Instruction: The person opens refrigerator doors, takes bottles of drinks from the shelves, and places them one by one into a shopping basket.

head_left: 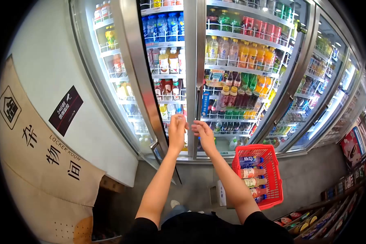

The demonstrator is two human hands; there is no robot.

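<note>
My left hand [177, 129] is raised in front of the opened section of a glass-door drinks fridge, its fingers loosely bent and nothing visible in them. Close by on the right, my right hand [203, 132] points its slightly spread fingers toward the left hand. It overlaps the foot of the upright metal post [201, 53] in view; whether it touches it I cannot tell. An open fridge door [144, 77] stands left of my left hand. Behind the hands, shelves hold blue-labelled bottles [162, 27], red-capped dark bottles [167, 86] and yellow-orange drinks [163, 61].
A red shopping basket [275, 179] with several bottles lying in it is at my right, near my forearm. More fridge doors [313, 77] run off to the right. A beige curtain [36, 162] hangs at the left. Low product racks [325, 215] line the lower right.
</note>
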